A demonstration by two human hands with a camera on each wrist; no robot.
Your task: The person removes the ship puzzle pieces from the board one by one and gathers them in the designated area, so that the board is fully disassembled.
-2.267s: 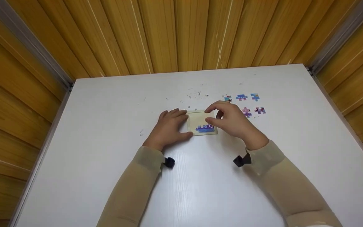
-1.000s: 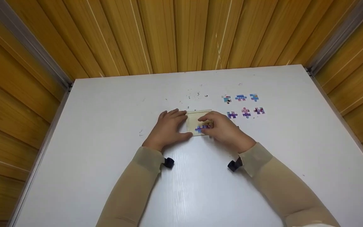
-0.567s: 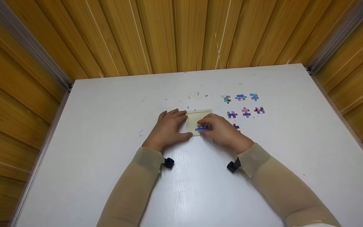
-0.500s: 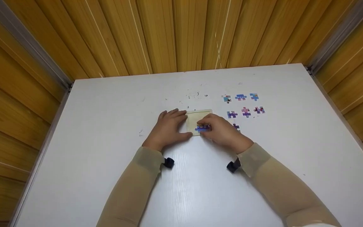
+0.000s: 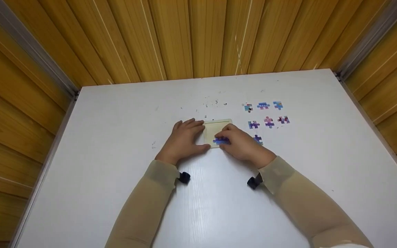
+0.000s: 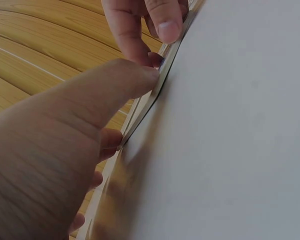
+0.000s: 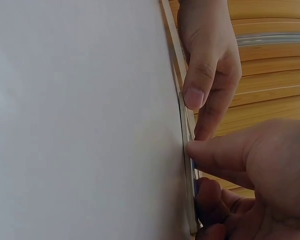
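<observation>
A shallow cream puzzle tray lies flat on the white table, with blue and purple jigsaw pieces along its front part. My left hand holds the tray's left side, thumb at the near corner and fingers at the far one. My right hand is over the tray's right side. Its curled index finger and thumb span the jigsaw pieces from far to near, and the hand covers their right end. In the right wrist view the right thumb touches the tray's near edge; the pieces barely show.
Several loose jigsaw pieces lie in rows right of the tray, and one more loose piece is beside my right hand. Small dark specks dot the table behind the tray. Yellow wooden panels stand behind the table.
My right hand has come left and down from above the tray's right side, its fingers now bent closer round the pieces. This uncovered loose pieces on the right. The left hand has stayed put.
</observation>
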